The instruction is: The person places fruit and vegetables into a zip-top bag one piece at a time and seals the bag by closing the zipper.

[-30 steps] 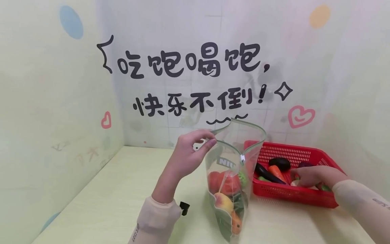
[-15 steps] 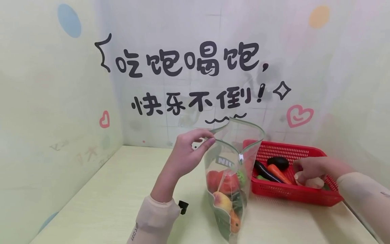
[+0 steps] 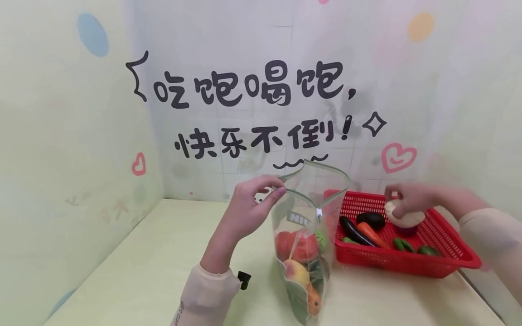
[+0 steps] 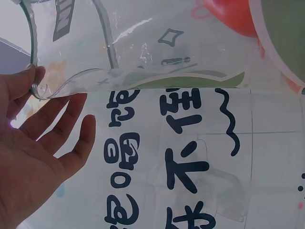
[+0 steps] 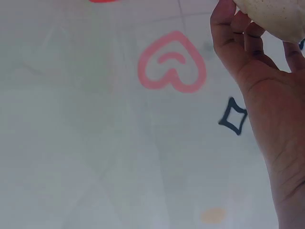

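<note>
My left hand (image 3: 254,206) pinches the left rim of a clear zip bag (image 3: 299,218) with a green zip edge and white slider. The bag stands upright with its mouth spread, holding red, yellow, orange and green toy produce. In the left wrist view, the thumb and index finger of the left hand (image 4: 45,148) grip the bag's edge. My right hand (image 3: 416,198) holds a cream-coloured, lumpy toy vegetable (image 3: 408,219) above the red basket (image 3: 403,261). The right wrist view shows brown specks on this cream vegetable (image 5: 279,18); part of it is cut off.
Inside the basket lie a long eggplant (image 3: 355,231), a carrot (image 3: 373,234), a dark oval vegetable (image 3: 370,220), a purple piece (image 3: 405,231) and green peppers (image 3: 403,245). The basket stands right of the bag, near the back wall (image 3: 228,181).
My right hand has picked up the cream vegetable and raised it from the basket's floor, uncovering the green peppers and purple piece. My left hand still holds the bag's rim.
</note>
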The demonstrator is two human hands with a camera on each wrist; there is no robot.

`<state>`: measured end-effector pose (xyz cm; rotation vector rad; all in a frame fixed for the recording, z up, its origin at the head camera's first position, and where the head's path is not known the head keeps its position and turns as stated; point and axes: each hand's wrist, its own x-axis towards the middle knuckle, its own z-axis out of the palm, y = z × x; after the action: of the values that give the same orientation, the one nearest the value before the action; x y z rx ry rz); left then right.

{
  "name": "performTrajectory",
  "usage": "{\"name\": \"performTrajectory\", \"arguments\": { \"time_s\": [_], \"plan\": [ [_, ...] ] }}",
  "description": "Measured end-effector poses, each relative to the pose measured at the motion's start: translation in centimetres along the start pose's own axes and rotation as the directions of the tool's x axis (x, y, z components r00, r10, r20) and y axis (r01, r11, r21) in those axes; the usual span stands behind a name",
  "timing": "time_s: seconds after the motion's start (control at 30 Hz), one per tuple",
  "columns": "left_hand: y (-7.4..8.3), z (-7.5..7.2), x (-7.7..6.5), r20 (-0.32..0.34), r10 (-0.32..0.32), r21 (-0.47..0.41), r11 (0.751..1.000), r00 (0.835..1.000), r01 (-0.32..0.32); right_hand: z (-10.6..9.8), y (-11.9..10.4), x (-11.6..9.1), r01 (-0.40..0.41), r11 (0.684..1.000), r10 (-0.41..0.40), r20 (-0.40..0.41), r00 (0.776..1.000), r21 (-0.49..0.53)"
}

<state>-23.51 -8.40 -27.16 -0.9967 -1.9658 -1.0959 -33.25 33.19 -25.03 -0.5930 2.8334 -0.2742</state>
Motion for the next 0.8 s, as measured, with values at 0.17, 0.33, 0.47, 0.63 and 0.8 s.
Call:
{"name": "performTrajectory", "arguments": {
  "time_s": [0.17,0.33,0.47,0.63,0.8],
  "plan": [
    [0.0,-0.1,0.1,-0.014,0.022,0.000,1.000,1.000,-0.022,-3.8,-3.1,0.0,0.100,0.995,-0.102,-0.121,0.987,-0.018],
    [0.2,0.1,0.0,0.001,0.012,-0.008,1.000,1.000,-0.012,-6.3,-5.4,0.0,0.163,0.985,-0.171,-0.204,0.964,-0.054],
    [0.0,0.2,0.0,-0.003,0.016,-0.008,1.000,1.000,-0.016,-8.4,-7.5,0.0,0.206,0.977,-0.212,-0.294,0.932,-0.052],
    [-0.1,0.2,0.1,-0.005,0.018,0.007,1.000,1.000,-0.018,-10.8,-10.3,-0.2,0.277,0.957,-0.287,-0.366,0.885,-0.082],
    [-0.1,0.1,0.0,-0.003,0.011,0.009,1.000,1.000,-0.011,-11.4,-14.2,-0.6,0.329,0.936,-0.351,-0.346,0.870,-0.123]
  ]
}}
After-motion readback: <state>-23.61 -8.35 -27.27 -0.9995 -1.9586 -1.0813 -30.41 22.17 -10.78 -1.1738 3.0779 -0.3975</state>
